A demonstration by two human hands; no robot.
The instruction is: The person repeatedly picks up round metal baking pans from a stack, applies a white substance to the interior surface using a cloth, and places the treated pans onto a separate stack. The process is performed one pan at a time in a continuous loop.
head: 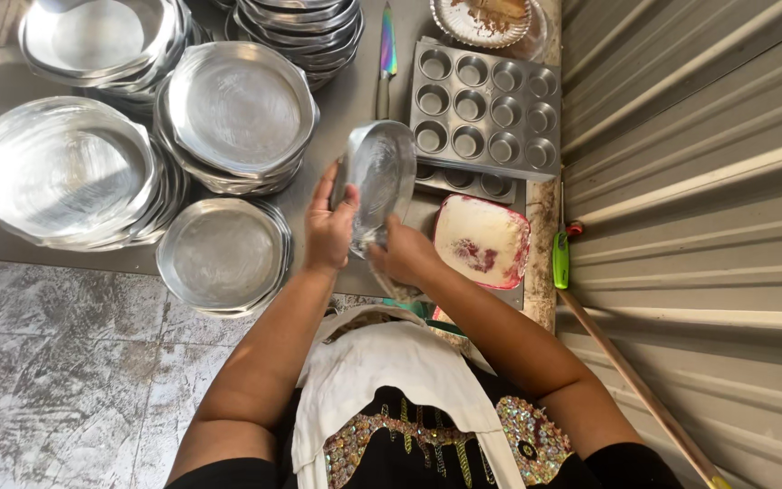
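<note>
The round, shallow, shiny metal pan (380,181) is held up off the grey metal worktop (346,100), tipped on edge so its hollow face turns toward the person and its rim runs up and away from the body. The left hand (329,226) has its grip clamped on the pan's left rim, fingers curled behind, thumb in front. The right hand (405,255) sits at the pan's lower edge, its grip closed on what looks like a scrap of paper or cloth pressed against the inner face; the scrap itself is mostly hidden. So the pan lies just above and between both hands, the left carrying it, the right nearer the hollow.

Just right of the right hand stands a square red-rimmed dish of whitish grease (481,241). Beyond the pan lies a grey twelve-cup muffin tin (486,109), and beside that a knife with an iridescent blade (386,59). To the left, well apart, stand several stacks of round metal pans (228,118). A green-handled tool (560,258) rests at the worktop's right edge against the corrugated metal wall (699,181).
</note>
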